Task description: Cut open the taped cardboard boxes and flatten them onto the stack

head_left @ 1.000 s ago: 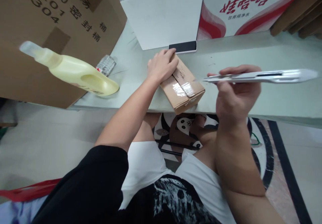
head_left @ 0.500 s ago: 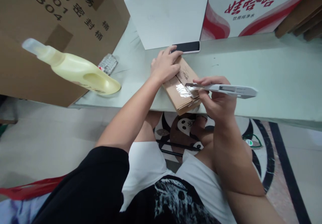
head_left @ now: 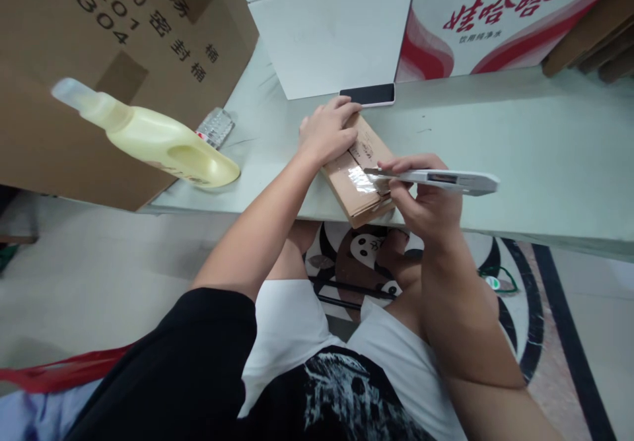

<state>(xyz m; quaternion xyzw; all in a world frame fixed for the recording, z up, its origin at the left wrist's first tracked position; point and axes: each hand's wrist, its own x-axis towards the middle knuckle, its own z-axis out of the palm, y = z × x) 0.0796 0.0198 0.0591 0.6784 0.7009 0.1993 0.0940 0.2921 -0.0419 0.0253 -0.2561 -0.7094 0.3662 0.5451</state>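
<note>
A small brown cardboard box [head_left: 364, 157] lies at a slant near the front edge of the pale table, with shiny clear tape across its nearer part. My left hand [head_left: 327, 129] grips the far left part of this box, fingers curled over its top. In my right hand [head_left: 426, 197] is a white utility knife [head_left: 456, 180], held between thumb and fingers. Its blade points left, and the tip is at the tape on the box top. Whether the blade has gone through the tape cannot be made out.
A yellow bottle [head_left: 171, 144] and a crumpled silvery packet [head_left: 216, 127] are on the left, by a large carton [head_left: 119, 84]. Behind the small box lies a phone [head_left: 369, 94], against a white box [head_left: 331, 38]. A red and white carton [head_left: 485, 22] is at the back right.
The knife's handle end has shifted slightly left and its body has rolled a little in my right hand. My left hand still holds the box. The whole view has moved slightly.
</note>
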